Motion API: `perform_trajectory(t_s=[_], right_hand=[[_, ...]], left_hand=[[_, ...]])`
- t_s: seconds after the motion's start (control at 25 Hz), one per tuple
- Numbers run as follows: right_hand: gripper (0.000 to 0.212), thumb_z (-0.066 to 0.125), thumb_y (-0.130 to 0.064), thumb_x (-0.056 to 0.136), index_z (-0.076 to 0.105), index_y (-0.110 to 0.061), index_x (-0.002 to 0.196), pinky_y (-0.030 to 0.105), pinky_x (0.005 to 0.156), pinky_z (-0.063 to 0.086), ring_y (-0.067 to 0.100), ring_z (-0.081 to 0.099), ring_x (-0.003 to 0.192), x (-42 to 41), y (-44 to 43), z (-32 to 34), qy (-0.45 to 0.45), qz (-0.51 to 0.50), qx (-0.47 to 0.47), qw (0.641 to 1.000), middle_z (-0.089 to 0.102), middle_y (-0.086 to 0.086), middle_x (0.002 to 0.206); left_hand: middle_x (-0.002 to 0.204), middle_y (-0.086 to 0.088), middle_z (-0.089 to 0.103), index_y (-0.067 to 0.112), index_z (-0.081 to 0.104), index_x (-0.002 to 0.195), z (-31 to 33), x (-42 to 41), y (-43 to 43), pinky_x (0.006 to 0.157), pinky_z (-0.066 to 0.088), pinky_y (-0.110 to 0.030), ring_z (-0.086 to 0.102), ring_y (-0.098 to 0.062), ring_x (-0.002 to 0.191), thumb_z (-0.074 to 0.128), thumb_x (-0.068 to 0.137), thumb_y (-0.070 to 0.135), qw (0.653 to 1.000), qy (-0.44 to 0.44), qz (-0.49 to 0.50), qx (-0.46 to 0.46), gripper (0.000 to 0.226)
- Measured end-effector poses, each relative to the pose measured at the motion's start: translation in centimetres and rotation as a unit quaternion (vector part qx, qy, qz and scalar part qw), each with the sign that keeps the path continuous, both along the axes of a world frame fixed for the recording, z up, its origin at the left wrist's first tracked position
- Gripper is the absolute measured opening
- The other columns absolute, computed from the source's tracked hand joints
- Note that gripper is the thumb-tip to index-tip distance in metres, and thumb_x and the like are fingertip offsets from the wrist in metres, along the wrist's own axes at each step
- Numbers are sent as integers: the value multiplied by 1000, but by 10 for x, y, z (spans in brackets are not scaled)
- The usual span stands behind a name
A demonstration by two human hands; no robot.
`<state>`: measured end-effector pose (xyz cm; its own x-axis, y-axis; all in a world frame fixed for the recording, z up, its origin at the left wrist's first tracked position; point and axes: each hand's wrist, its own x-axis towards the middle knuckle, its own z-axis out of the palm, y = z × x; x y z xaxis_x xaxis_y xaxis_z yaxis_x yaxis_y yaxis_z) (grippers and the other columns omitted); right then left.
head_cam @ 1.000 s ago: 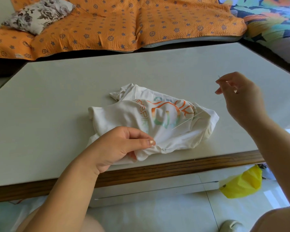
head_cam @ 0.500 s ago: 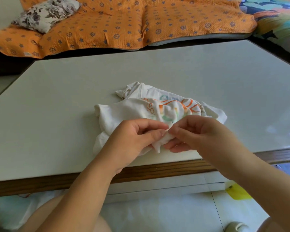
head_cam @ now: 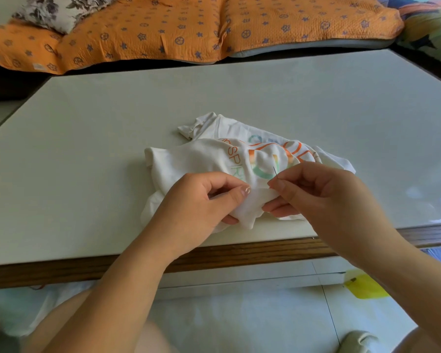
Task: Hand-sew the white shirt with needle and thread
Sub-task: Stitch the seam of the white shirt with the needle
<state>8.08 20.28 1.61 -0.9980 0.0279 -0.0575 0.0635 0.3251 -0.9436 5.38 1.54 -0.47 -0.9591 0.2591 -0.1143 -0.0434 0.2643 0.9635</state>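
A crumpled white shirt (head_cam: 201, 159) with an orange and green print lies on the white table (head_cam: 87, 138) close to its front edge. My left hand (head_cam: 204, 202) pinches a fold of the shirt's near edge between thumb and fingers. Just to its right, my right hand (head_cam: 323, 194) pinches a thin needle (head_cam: 275, 171) whose tip sticks up above the fingertips, right at the same fold. The two hands almost touch. I cannot make out the thread.
An orange patterned blanket (head_cam: 189, 29) and a floral cushion (head_cam: 59, 8) lie on the sofa behind the table. The table's wooden front edge (head_cam: 239, 256) runs under my wrists. A yellow item (head_cam: 367, 286) lies on the tiled floor at lower right.
My right hand came down from up at the right, where it held the needle with the thread drawn out, to the fold held by my left hand. The needle now stands at the cloth.
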Motion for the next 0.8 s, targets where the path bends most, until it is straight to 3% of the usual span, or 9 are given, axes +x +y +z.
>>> perform_trajectory(t_s=[0.4, 0.52, 0.64, 0.72, 0.8], right_hand=[[11, 62, -16, 92, 69, -16, 85, 29, 77, 59, 10, 72, 68, 0, 1, -3, 9, -2, 11, 1000, 75, -3, 70], [11, 63, -16, 92, 70, -19, 84, 20, 65, 56, 8, 69, 62, 2, 1, -4, 15, 3, 10, 1000, 73, -2, 68], [11, 64, -19, 90, 69, -24, 81, 10, 49, 44, 6, 64, 58, 9, 0, -1, 91, -34, 26, 995, 69, -1, 70], [10, 62, -22, 89, 68, -24, 81, 13, 48, 43, 8, 62, 54, 16, -1, 4, 119, -21, 41, 992, 67, -3, 68], [13, 60, -23, 88, 69, -27, 81, 19, 47, 45, 7, 59, 46, 21, -4, 6, 62, 26, 34, 997, 66, -3, 62]], left_hand=[[79, 0, 75, 24, 78, 79, 4, 3, 1, 65, 57, -23, 71, -10, 70, 71, 85, 10, 999, -23, 9, 46, 17], [77, 2, 75, 27, 78, 76, 4, 3, 3, 63, 55, -21, 70, -9, 68, 69, 86, 11, 999, -17, 9, 39, 21], [80, 0, 75, 26, 78, 78, 4, 3, 2, 66, 57, -25, 72, -13, 73, 69, 86, 14, 999, -18, 6, 41, 17], [82, -1, 75, 26, 77, 78, 4, 3, 1, 66, 57, -25, 72, -15, 73, 69, 87, 15, 999, -22, 9, 44, 16], [81, -1, 75, 25, 76, 79, 4, 3, 1, 64, 56, -24, 71, -14, 72, 69, 87, 14, 999, -22, 11, 45, 16]])
